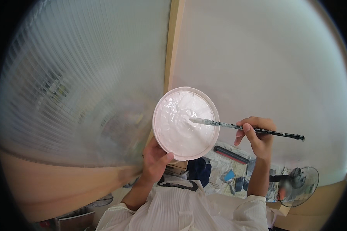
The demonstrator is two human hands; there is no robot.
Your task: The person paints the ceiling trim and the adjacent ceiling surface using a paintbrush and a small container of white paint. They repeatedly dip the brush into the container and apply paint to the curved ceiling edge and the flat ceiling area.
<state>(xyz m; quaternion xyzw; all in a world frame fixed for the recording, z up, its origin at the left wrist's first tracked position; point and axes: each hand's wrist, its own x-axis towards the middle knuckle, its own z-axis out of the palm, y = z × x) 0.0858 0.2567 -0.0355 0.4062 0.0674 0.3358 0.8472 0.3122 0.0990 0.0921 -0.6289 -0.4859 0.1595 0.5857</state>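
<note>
Head view: left hand (155, 159) grips the near-left rim of a round white plastic tub of white paint (186, 123), held up facing the camera. Right hand (258, 134) is closed around a thin black paint-spattered brush (250, 129); its long axis runs left-right, tip in the paint, just right of centre.

a ribbed translucent panel (73, 84) fills the view from nine to eleven o'clock. a pale wooden post (174, 42) runs up at twelve o'clock, with a plain white wall (266, 61) at one to three o'clock. a standing fan (300, 186) sits at five o'clock on the floor, beside spread newspaper sheets (223, 169) carrying a dark red-edged tool (230, 154) and a small blue item (229, 176).
</note>
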